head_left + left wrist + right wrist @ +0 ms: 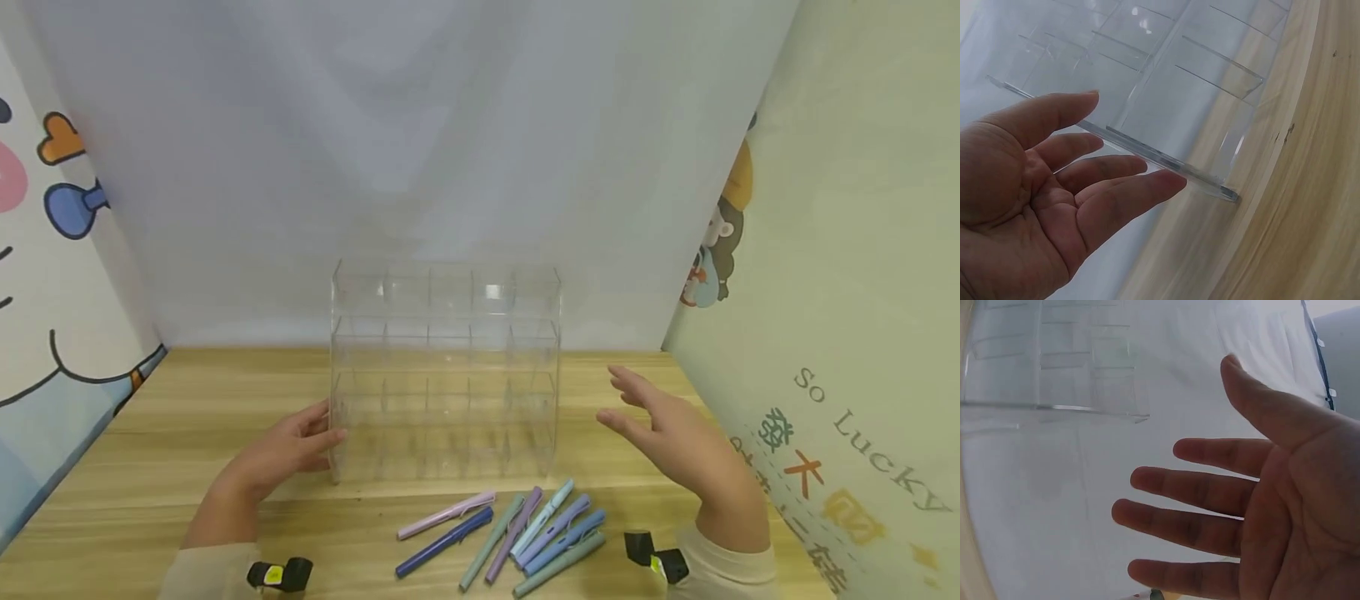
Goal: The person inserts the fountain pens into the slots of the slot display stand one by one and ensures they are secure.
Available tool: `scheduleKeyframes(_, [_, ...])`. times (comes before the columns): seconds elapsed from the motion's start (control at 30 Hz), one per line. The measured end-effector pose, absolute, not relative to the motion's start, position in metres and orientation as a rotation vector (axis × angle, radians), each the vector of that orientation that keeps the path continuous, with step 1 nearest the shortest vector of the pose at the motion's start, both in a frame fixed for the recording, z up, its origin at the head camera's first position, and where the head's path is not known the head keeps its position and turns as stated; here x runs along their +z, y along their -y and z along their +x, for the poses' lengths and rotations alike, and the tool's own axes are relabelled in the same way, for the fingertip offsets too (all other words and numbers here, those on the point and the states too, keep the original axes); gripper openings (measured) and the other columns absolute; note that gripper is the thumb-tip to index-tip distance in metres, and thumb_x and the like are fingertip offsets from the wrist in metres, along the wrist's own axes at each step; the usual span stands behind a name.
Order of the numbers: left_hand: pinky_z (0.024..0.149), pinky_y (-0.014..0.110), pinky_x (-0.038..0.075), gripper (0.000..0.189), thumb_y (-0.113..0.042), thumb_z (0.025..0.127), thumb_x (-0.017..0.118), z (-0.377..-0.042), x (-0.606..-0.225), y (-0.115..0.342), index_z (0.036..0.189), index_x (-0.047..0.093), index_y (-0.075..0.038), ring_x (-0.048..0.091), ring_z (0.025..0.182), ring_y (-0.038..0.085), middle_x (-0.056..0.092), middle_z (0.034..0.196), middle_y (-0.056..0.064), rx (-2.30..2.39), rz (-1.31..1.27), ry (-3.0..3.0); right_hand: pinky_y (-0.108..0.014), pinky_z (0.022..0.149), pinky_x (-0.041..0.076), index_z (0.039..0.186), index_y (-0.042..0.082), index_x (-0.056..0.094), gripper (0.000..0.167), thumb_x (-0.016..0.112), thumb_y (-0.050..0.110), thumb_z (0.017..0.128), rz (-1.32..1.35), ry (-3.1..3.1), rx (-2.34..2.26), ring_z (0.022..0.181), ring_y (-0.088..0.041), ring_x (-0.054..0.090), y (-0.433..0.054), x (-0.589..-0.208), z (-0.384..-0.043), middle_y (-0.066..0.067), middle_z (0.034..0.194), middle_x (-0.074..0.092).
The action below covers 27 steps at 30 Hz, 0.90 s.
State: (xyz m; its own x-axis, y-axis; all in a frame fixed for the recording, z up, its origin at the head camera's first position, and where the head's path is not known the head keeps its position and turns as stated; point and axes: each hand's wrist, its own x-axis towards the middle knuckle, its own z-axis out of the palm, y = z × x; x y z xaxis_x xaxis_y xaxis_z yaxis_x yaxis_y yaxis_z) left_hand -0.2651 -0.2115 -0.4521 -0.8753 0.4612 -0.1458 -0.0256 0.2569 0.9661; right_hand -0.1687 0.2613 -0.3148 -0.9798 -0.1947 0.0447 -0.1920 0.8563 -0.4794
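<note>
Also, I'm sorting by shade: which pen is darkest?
The navy pen, lying between the pink pen and a green pen; all the others are paler.

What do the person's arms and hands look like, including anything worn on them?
The left hand and right hand wear no gloves. The left sleeve and right sleeve are plain light beige. The left device and right device beside them are small, blocky and black, each with a yellow-green patch.
</note>
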Motion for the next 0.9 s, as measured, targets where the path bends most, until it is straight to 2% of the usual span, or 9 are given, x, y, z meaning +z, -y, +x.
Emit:
scheduleKeyframes(0.13, [0.098,0.046,0.053,0.080,-0.034,0.101,0.056,-0.265,-0.451,0.210,0.159,0.005,-0.013,0.033,0.140,0.044,0.020,0.159,0.026,1.652,0.421,-2.137,-0.057,0.097,0.048,0.151,0.015,0.039,0.069,0.057,0.053,0.095,-0.350,-3.018,-0.651,0.128,-0.033,0.054,-0.274,-0.322,-0.167,-0.010,0.146,0.052])
scheduleKeyframes(0.33, [0.098,0.047,0.052,0.080,-0.035,0.101,0.055,-0.264,-0.450,0.211,0.159,0.005,-0.012,0.031,0.141,0.046,0.019,0.159,0.027,1.630,0.453,-2.154,-0.048,0.090,0.054,0.135,0.011,0.056,0.059,0.066,0.048,0.090,-0.452,-2.920,-0.443,0.110,-0.027,0.064,-0.282,-0.361,-0.169,-0.008,0.125,0.066])
scheduleKeyframes(0.6, [0.097,0.044,0.053,0.084,-0.039,0.100,0.055,-0.264,-0.450,0.215,0.159,0.001,-0.010,0.030,0.141,0.047,0.015,0.159,0.030,1.607,0.454,-2.162,-0.036,0.082,0.056,0.128,0.010,0.061,0.052,0.071,0.040,0.088,-0.705,-2.843,-0.332,0.101,-0.020,0.065,-0.278,-0.401,-0.156,-0.003,0.118,0.065])
scheduleKeyframes(0.73, [0.097,0.043,0.053,0.085,-0.039,0.100,0.055,-0.264,-0.452,0.214,0.159,0.001,-0.009,0.029,0.141,0.047,0.014,0.159,0.031,1.611,0.466,-2.155,-0.027,0.074,0.056,0.122,0.012,0.065,0.044,0.074,0.036,0.086,-0.849,-2.861,-0.239,0.088,-0.011,0.064,-0.278,-0.414,-0.151,0.001,0.107,0.064])
scheduleKeyframes(0.9, [0.098,0.043,0.053,0.085,-0.038,0.100,0.055,-0.264,-0.453,0.211,0.158,0.000,-0.009,0.030,0.141,0.047,0.016,0.158,0.032,1.614,0.464,-2.152,-0.021,0.070,0.054,0.114,0.015,0.068,0.036,0.075,0.036,0.085,-0.959,-2.889,-0.095,0.082,-0.001,0.057,-0.280,-0.428,-0.149,0.006,0.100,0.062])
